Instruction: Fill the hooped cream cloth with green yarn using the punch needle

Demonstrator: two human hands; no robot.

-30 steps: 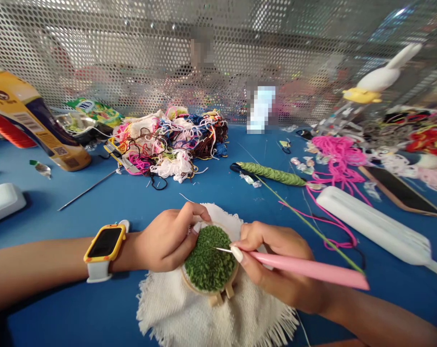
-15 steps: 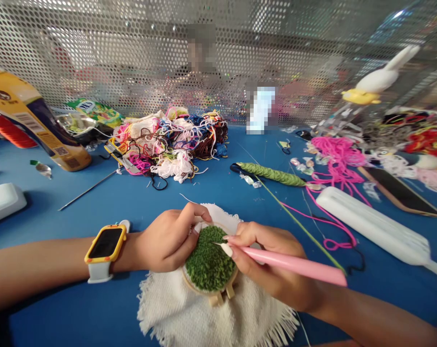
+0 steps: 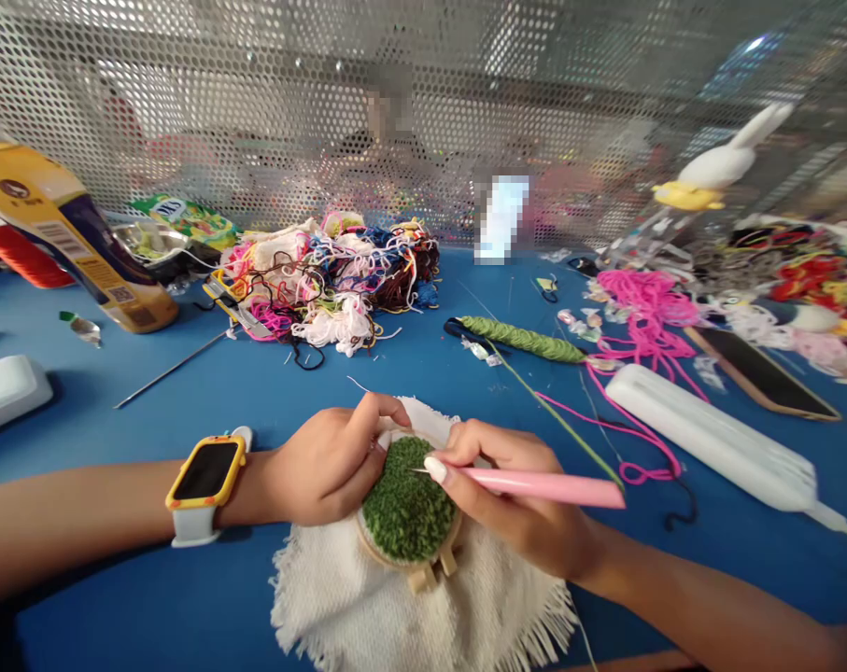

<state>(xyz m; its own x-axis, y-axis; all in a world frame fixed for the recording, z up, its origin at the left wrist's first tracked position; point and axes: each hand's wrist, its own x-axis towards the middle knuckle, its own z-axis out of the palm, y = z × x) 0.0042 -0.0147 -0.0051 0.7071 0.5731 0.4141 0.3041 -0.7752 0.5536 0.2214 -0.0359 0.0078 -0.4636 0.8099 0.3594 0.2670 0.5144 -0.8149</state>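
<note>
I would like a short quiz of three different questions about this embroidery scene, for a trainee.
1. True or false: the right hand holds a pink needle tool.
2. Which wrist wears the yellow watch?
A. left
B. right
3. Fill in: the left hand steadies the wooden hoop, which is filled with ____ stitches.

Key: 1 true; 2 A; 3 green.
</note>
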